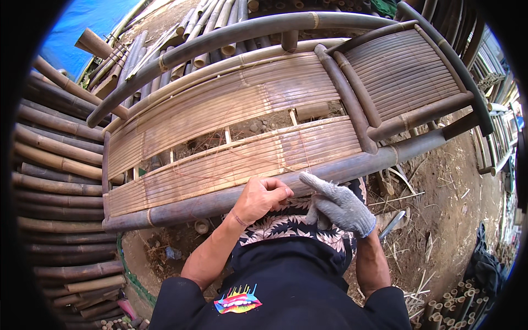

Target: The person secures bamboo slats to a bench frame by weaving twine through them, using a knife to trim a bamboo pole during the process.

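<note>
A long bamboo bench [214, 204] with a slatted seat lies across in front of me. My left hand [256, 199], bare with a thin band at the wrist, is closed in a pinch at the bench's near rail. What it pinches, if anything, is too small to make out. To its right is my right hand [342, 208] in a grey knitted glove, its index finger stretched toward the rail and the other fingers loosely bent. I see nothing held in it. Thin reddish strands [220, 175] run over the slats beyond my hands.
Bamboo poles [66, 212] are stacked along the left, and more poles [217, 25] lie behind the bench. A slatted end panel [404, 71] rises at the bench's right. Bamboo scraps litter the dirt floor [440, 203]. Cut bamboo ends [454, 302] and dark cloth [487, 258] sit lower right.
</note>
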Demonstrator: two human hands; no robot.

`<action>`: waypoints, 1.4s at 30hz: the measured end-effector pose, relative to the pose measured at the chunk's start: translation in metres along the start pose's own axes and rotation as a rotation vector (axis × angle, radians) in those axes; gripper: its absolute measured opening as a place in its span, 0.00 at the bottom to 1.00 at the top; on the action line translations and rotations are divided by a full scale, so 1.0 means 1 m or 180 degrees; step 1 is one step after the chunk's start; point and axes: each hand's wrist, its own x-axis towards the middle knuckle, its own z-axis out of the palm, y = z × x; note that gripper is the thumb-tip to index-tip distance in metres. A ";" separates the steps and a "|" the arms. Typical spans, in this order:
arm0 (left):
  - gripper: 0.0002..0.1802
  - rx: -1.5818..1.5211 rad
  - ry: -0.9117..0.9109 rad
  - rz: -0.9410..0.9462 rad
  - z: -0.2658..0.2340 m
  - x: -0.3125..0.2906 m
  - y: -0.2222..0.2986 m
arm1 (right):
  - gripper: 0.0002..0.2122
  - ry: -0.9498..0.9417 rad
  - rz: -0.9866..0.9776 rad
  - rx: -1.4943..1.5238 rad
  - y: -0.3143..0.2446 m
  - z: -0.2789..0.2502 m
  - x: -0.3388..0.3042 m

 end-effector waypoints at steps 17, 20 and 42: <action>0.10 -0.0701 -0.0758 -0.0003 0.013 -0.077 0.023 | 0.12 0.1384 -0.2045 -0.3418 -0.007 0.028 -0.052; 0.09 -0.0352 -0.0384 0.1210 0.037 -0.083 0.013 | 0.11 0.1039 -0.2067 -0.3252 -0.011 0.035 -0.049; 0.10 0.1196 0.1100 0.1944 0.031 -0.072 0.015 | 0.11 0.1316 -0.1939 -0.1880 0.001 0.059 -0.006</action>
